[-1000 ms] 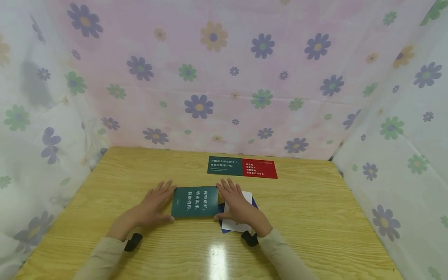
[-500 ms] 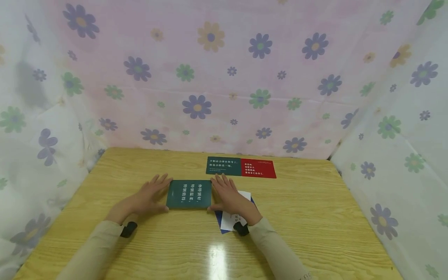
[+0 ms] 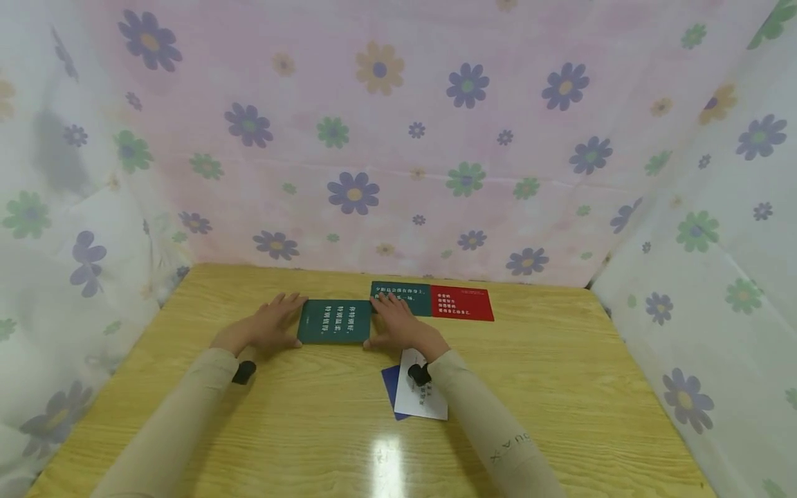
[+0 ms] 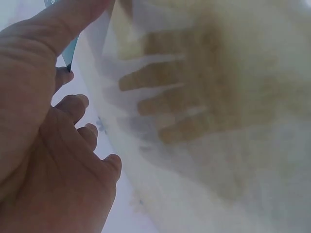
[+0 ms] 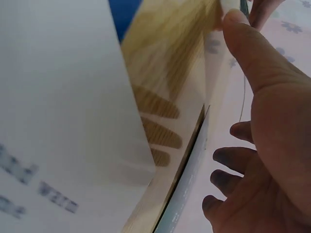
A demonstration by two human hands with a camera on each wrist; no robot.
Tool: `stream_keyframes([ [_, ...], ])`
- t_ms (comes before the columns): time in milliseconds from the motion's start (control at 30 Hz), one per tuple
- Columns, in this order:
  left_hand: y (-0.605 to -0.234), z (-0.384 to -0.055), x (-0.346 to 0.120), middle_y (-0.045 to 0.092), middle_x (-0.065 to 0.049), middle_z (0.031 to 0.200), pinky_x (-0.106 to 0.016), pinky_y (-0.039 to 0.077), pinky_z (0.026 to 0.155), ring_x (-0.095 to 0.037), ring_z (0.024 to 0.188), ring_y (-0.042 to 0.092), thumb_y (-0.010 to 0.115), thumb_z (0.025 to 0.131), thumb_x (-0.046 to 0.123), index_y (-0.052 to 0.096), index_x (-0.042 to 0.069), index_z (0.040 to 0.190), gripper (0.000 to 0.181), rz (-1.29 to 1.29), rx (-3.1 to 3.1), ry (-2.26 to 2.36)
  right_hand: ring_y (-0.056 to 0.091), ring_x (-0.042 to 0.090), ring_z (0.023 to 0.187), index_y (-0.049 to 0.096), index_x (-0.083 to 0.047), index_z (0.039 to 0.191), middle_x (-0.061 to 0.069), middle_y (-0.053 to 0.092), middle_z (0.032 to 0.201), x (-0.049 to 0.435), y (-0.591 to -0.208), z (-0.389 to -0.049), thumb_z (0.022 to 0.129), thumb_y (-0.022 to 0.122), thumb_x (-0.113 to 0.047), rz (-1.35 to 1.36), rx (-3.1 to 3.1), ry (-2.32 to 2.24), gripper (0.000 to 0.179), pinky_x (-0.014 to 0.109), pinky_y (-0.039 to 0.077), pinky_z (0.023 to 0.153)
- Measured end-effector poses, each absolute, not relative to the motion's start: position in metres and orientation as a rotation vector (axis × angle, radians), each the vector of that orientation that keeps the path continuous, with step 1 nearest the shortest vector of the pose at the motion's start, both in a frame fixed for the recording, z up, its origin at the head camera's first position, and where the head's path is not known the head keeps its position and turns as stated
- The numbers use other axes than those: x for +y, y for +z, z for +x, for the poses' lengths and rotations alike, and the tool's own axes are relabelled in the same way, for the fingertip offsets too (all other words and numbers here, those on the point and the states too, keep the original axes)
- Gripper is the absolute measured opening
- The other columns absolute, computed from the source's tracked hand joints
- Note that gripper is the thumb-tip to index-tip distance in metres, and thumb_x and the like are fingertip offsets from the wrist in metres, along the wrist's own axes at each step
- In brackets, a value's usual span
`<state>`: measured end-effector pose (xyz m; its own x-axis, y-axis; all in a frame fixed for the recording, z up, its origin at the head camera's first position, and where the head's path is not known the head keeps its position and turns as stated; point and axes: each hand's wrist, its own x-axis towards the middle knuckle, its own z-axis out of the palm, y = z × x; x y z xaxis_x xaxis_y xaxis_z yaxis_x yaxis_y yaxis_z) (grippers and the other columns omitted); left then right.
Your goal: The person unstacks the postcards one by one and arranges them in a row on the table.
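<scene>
A green card [image 3: 334,322] with white printed characters lies between the two hands in the head view. My left hand [image 3: 266,326] holds its left short edge, thumb at the near corner and fingers at the far one. On the opposite edge my right hand [image 3: 401,326] holds it the same way. The right fingertips overlap the left part of another dark green card [image 3: 411,290] behind. A corner of the held card shows past the thumb in the left wrist view; the left hand [image 4: 68,160] hides most of it. Whether the card touches the table cannot be told.
A red card [image 3: 462,303] adjoins the far green card on the wooden table [image 3: 548,387]. Below the right wrist, a white card [image 3: 429,407] with print overlaps a blue card [image 3: 390,384]. Flower-patterned cloth [image 3: 398,152] encloses the back and sides.
Both hands have moved the green card away from the body and slightly left, toward the back cards. More of the white card's print shows from under the right wrist.
</scene>
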<state>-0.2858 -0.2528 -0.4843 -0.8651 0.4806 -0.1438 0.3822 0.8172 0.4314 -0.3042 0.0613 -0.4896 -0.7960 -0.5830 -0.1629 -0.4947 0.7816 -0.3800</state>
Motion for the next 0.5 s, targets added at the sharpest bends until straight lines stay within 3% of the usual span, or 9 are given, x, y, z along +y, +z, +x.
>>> stream_keyframes([
  [267, -0.480, -0.312, -0.252, 0.015, -0.032, 0.164, -0.074, 0.010, 0.118, -0.059, 0.148, 0.008, 0.077, 0.090, 0.028, 0.021, -0.004, 0.159, 0.094, 0.606, 2.702, 0.544, 0.008, 0.033, 0.158, 0.019, -0.013, 0.164, 0.014, 0.017, 0.170, 0.065, -0.496, -0.330, 0.090, 0.074, -0.050, -0.804, 2.670, -0.582, 0.100, 0.054, 0.009, 0.128],
  [500, -0.478, -0.332, -0.252, 0.016, -0.028, 0.166, -0.075, 0.015, 0.116, -0.058, 0.149, 0.010, 0.076, 0.091, 0.032, 0.020, 0.002, 0.161, 0.095, 0.529, 2.677, 0.484, 0.009, 0.032, 0.158, 0.020, -0.014, 0.164, 0.012, 0.019, 0.170, 0.064, -0.494, -0.342, 0.091, 0.074, -0.049, -0.808, 2.680, -0.607, 0.097, 0.052, 0.008, 0.129],
])
